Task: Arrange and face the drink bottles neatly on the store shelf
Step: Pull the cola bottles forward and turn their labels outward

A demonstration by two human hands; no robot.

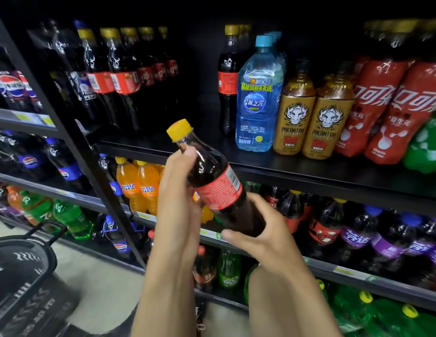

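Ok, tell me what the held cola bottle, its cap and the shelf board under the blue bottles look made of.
Cola bottle: clear glossy plastic, likely; the dark drink shows through and highlights glint on the shoulder. Cap: opaque yellow plastic by its solid colour and soft sheen. Shelf board: probably painted metal, matte black with a thin, straight front edge.

I hold a cola bottle in front of the black shelf. It is dark, with a yellow cap, tilted cap up and leftward, the red label's small print facing me. My left grip wraps its shoulder and my right grip its base. On the shelf, a bare gap separates a row of yellow-capped colas from a lone cola, which stands upright beside a blue water bottle and gold energy bottles.
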